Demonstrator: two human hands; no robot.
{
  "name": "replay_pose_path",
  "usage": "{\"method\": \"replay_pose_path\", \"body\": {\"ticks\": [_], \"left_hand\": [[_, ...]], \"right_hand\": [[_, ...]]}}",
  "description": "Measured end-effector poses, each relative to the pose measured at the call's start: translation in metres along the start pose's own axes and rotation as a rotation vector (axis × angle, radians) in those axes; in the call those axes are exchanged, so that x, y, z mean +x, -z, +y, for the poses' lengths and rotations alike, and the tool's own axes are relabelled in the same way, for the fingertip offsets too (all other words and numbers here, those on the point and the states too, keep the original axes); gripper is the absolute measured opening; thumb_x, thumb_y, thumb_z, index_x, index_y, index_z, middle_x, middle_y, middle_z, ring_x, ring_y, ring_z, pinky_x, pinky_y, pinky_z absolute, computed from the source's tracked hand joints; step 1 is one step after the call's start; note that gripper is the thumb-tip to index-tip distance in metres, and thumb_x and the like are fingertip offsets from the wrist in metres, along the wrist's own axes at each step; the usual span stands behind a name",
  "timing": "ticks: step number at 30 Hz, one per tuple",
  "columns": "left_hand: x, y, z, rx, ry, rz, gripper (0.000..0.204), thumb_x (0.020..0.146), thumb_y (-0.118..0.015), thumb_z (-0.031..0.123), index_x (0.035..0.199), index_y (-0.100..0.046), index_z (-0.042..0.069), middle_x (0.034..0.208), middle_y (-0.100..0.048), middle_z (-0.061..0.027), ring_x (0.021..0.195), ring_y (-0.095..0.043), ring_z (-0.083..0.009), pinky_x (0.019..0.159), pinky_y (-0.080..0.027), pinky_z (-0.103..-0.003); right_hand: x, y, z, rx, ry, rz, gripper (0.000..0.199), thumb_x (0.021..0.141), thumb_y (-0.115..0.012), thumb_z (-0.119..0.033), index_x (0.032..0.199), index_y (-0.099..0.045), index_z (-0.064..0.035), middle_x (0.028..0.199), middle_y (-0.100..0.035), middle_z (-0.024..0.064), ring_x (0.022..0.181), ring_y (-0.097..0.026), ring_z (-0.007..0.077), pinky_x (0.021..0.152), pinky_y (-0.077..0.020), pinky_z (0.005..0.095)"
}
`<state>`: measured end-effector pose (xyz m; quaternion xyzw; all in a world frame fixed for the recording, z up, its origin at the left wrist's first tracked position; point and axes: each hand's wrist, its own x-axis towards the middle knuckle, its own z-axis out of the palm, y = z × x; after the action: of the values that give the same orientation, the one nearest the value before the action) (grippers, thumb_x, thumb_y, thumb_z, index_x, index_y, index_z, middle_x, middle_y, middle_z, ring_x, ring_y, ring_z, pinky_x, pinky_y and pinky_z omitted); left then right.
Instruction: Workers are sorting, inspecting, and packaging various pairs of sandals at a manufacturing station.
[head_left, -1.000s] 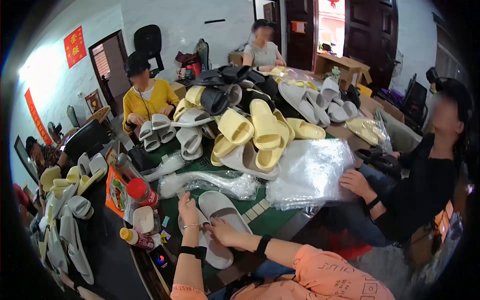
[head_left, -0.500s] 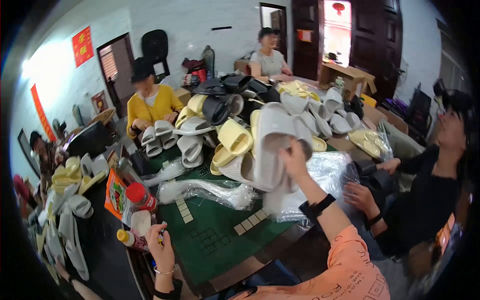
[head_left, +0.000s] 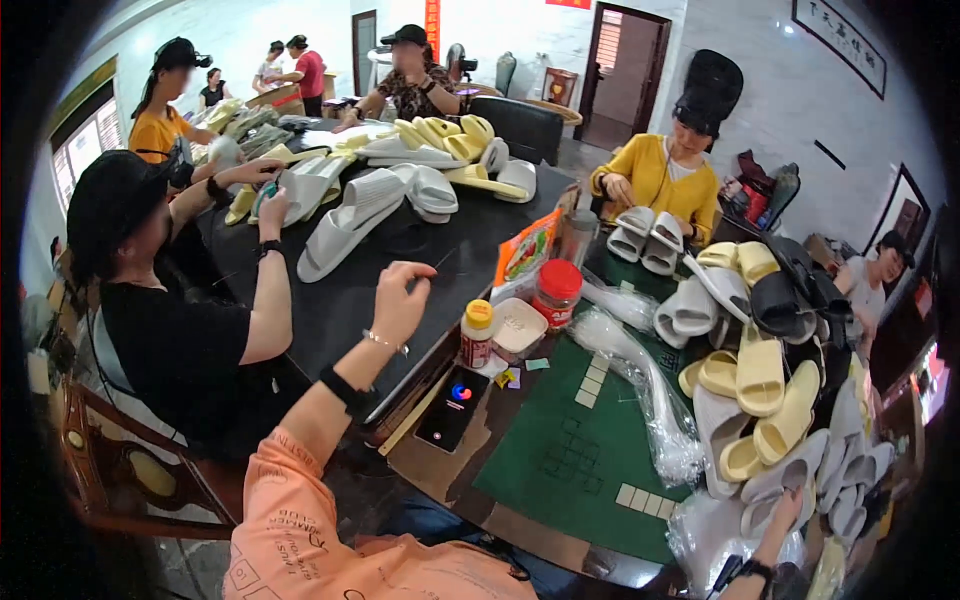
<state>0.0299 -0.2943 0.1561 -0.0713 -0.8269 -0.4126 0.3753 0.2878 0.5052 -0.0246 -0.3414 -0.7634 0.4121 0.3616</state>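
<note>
My left hand (head_left: pixel 402 298) is raised over the dark table on the left, fingers curled together. A thin dark line shows by its fingertips; I cannot make out what, if anything, they hold. At the lower right my right hand (head_left: pixel 784 514) grips a light grey slide slipper (head_left: pixel 768 486) at the near edge of a slipper heap. Cream slippers (head_left: pixel 760 370), black slippers (head_left: pixel 775 300) and more grey ones make up that heap. Crumpled clear plastic bags (head_left: pixel 700 520) lie under and beside my right hand.
On the green mat (head_left: pixel 520 440) lie pale tiles (head_left: pixel 645 500) and a long plastic wrapping (head_left: pixel 640 370). A red-lidded jar (head_left: pixel 558 292), a yellow-capped bottle (head_left: pixel 477 335) and a phone (head_left: pixel 453 410) stand or lie nearby. Several people work around; another slipper pile (head_left: pixel 420 165) covers the dark table.
The view has swung left. My left hand has risen from beside the bottle to above the dark table. The grey slipper in my right hand is now lower, at the heap's near edge.
</note>
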Motion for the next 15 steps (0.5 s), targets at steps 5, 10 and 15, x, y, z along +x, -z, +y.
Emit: {"method": "replay_pose_path", "body": {"ticks": [5, 10, 15], "left_hand": [[0.074, -0.011, -0.079, 0.573, 0.209, 0.239, 0.026, 0.062, -0.051, 0.013, 0.084, -0.063, 0.008, 0.090, -0.057, -0.0142, 0.088, -0.052, -0.0292, 0.080, -0.041, -0.037], [0.091, 0.020, -0.123, 0.842, -0.002, 0.082, 0.039, 0.068, -0.052, 0.009, 0.106, -0.052, 0.002, 0.109, -0.052, -0.0148, 0.104, -0.047, -0.0272, 0.090, -0.036, -0.035], [0.111, 0.014, -0.143, 1.183, 0.115, -0.156, 0.035, 0.078, -0.049, 0.011, 0.113, -0.048, 0.005, 0.113, -0.051, -0.0074, 0.109, -0.043, -0.0221, 0.089, -0.036, -0.030]], "right_hand": [[-0.146, -0.015, -0.129, 0.171, 0.172, -0.053, 0.043, 0.074, -0.046, 0.003, 0.116, -0.040, 0.0051, 0.117, -0.044, 0.0130, 0.106, -0.044, 0.0222, 0.092, -0.0330, 0.0314], [-0.285, -0.098, -0.247, -0.142, 0.431, -0.413, 0.032, 0.072, -0.057, -0.007, 0.102, -0.049, -0.0016, 0.100, -0.051, 0.0167, 0.094, -0.048, 0.0332, 0.084, -0.0380, 0.0371], [-0.321, -0.132, -0.227, -0.051, 0.320, -0.616, 0.036, 0.079, -0.054, -0.016, 0.112, -0.046, -0.0065, 0.107, -0.046, 0.0133, 0.102, -0.041, 0.0308, 0.086, -0.0348, 0.0387]]}}
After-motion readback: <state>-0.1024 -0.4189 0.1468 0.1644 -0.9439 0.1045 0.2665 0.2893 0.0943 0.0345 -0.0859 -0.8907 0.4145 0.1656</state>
